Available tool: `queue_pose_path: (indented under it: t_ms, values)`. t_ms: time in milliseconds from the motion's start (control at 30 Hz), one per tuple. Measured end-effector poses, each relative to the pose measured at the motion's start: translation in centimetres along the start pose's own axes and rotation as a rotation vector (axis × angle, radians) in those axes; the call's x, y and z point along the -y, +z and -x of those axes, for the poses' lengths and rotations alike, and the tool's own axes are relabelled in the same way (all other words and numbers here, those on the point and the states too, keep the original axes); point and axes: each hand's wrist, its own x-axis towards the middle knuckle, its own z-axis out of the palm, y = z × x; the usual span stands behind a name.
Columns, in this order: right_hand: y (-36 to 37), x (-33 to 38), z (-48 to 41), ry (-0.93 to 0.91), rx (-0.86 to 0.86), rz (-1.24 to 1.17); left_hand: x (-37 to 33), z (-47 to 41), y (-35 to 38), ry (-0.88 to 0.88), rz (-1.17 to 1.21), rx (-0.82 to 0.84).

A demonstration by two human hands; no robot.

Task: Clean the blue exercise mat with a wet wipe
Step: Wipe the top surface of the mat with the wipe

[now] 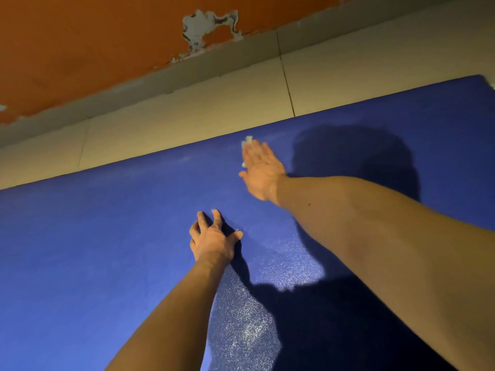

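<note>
Orange wall (80, 41) with peeling paint (199, 28); grey skirting (219, 58); beige tiled floor (192, 111).

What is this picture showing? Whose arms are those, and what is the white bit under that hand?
This is no machine, just a person. The camera sits on their head and looks down, so you see their own two arms reaching forward. Under them is a blue exercise mat lying on a tiled floor, beside an orange wall with a peeled patch. The right hand lies flat, fingers straight, pressing a white wet wipe onto the mat near its far edge. Only a bit of the wipe peeks out. The left hand holds nothing; its spread fingers rest on the mat. The dark shapes are shadows.
</note>
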Motion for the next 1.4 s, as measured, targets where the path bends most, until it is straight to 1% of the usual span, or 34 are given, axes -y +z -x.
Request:
queue_pose_path:
  t_ms: [67,133,200,233,300,400,467,500,533,567,667,700,767,867,967,1033,1067,1133,1200,1267,1333,1400]
  values:
    - [-0.5,-3.9,0.1,0.168,0.007,0.045,0.1,0.0,0.1,0.007,-0.002,0.001]
    - [-0.7,-6.2,0.3,0.266,0.028,-0.023,0.2,0.1,0.1,0.008,0.008,0.0]
    - [-0.6,-5.5,0.3,0.322,0.035,-0.08,0.2,0.2,0.1,0.007,0.026,-0.006]
    - [-0.4,-4.3,0.6,0.324,0.041,-0.059,0.3,0.3,0.1,0.008,0.031,-0.013]
    - [0.6,-0.8,2.0,0.23,0.045,0.012,0.3,0.4,0.2,0.012,0.026,-0.034]
    - [2.4,3.5,6.6,-0.016,0.019,0.087,0.4,0.9,0.3,0.013,0.009,-0.073]
    - [2.3,3.7,8.3,-0.125,0.027,0.11,0.6,1.5,0.4,0.01,-0.015,-0.086]
    - [2.0,3.0,8.1,-0.144,0.013,0.147,0.8,1.7,0.4,0.009,-0.026,-0.089]
    - [1.5,1.9,7.5,-0.124,0.001,0.177,1.0,2.0,0.4,0.01,-0.035,-0.087]
    - [0.9,0.5,6.8,-0.057,0.007,0.197,1.3,2.4,0.4,0.013,-0.042,-0.08]
    - [-0.6,-3.3,5.9,0.216,0.107,0.236,2.5,3.9,0.8,0.032,-0.043,-0.053]
    - [-0.6,-3.8,5.9,0.268,0.129,0.226,2.8,4.4,1.0,0.039,-0.035,-0.041]
    - [-0.1,-2.9,6.2,0.29,0.14,0.129,3.5,5.3,1.4,0.052,-0.026,-0.023]
    - [1.4,1.8,8.1,0.169,0.128,0.057,4.0,6.4,1.9,0.062,-0.024,-0.018]
    - [3.0,6.1,11.8,-0.058,0.081,0.079,4.1,7.1,2.1,0.071,-0.018,-0.011]
    - [3.4,6.4,13.2,-0.177,0.083,0.034,3.8,7.6,2.2,0.078,-0.005,-0.003]
    - [3.3,5.9,13.2,-0.192,0.083,0.007,3.6,7.9,2.3,0.081,-0.001,-0.003]
    - [2.6,3.7,12.5,-0.109,0.089,-0.021,3.4,8.3,2.4,0.088,-0.004,0.008]
    - [1.6,0.6,11.6,0.061,0.097,-0.026,3.3,8.8,2.6,0.086,-0.001,0.034]
    - [0.8,-1.8,11.1,0.193,0.147,-0.009,3.5,9.3,2.6,0.083,0.006,0.066]
    - [0.5,-2.1,11.0,0.268,0.172,-0.026,3.9,9.5,2.8,0.076,0.034,0.094]
    - [0.7,-0.2,11.6,0.274,0.178,-0.057,4.1,9.7,2.8,0.076,0.032,0.104]
